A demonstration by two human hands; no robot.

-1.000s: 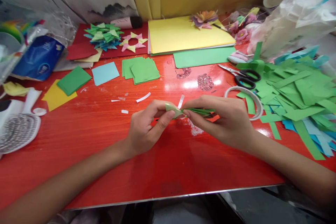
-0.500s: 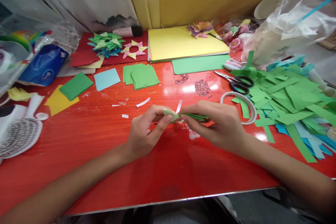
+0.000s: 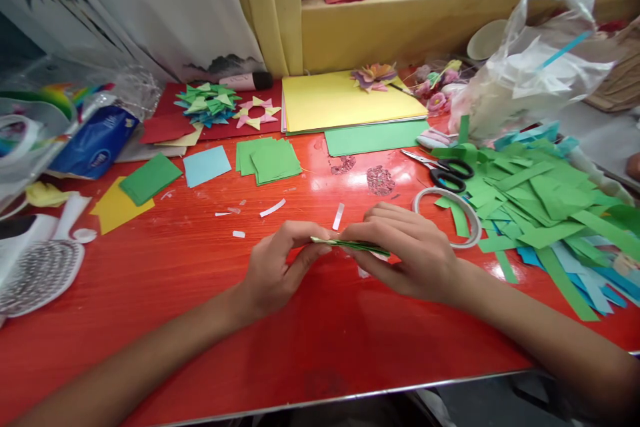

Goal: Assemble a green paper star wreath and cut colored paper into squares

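Between my two hands is a folded green paper piece (image 3: 363, 246), seen nearly edge-on above the table. My left hand (image 3: 280, 267) pinches its left end between thumb and fingers. On the other side, my right hand (image 3: 410, 253) grips its right part, with the thumb below and the fingers above, hiding some of the folds. A roll of tape (image 3: 473, 220) lies just beyond my right hand. Farther back, black-handled scissors (image 3: 445, 170) rest beside a heap of green and blue paper strips (image 3: 540, 193). A small white paper scrap (image 3: 339, 216) lies past my fingertips.
Green paper squares (image 3: 275, 161), a light blue square (image 3: 207, 165) and a yellow sheet (image 3: 117, 210) lie across the middle. Folded paper stars (image 3: 209, 105) sit behind them. A hairbrush (image 3: 43, 270) is at left, a plastic bag (image 3: 535, 80) at back right.
The green paper piece has tilted from showing its pale face to nearly edge-on, still held by both hands. The whole scene sits slightly lower in view.
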